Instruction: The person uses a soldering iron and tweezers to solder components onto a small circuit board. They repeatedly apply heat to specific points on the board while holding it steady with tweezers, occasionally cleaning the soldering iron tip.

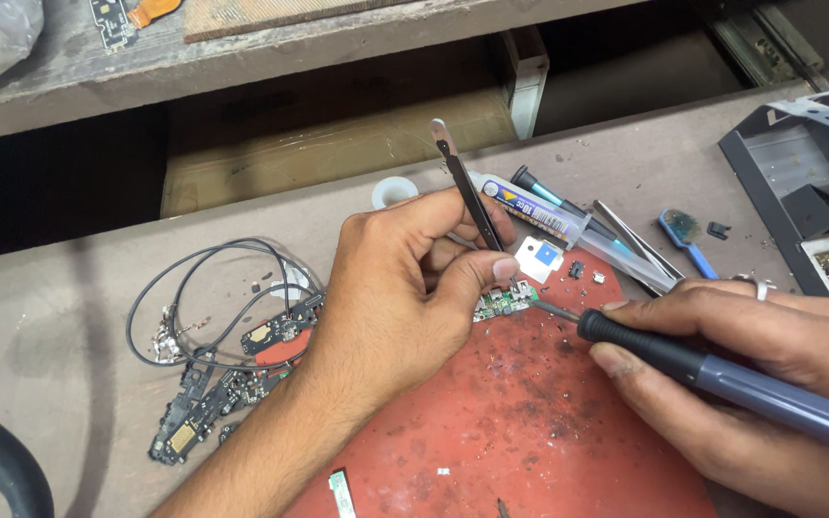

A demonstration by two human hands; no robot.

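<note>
Red mat (530, 432) lay on bench. Small green board (499, 304), light, brittle, edge-grippable, was pinned by left hand (405, 288) clenching tweezers (472, 197); right hand (769, 384), at 3 o'clock, gripped soldering iron (702, 369).

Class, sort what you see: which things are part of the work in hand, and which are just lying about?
In use:
left hand with tweezers
right hand with soldering iron
small green circuit board
red mat

Lying about:
syringe tube
blue brush
black cable
spare boards

Even, soft daylight, sharp focus, dark shadowed recess behind the bench.
</note>
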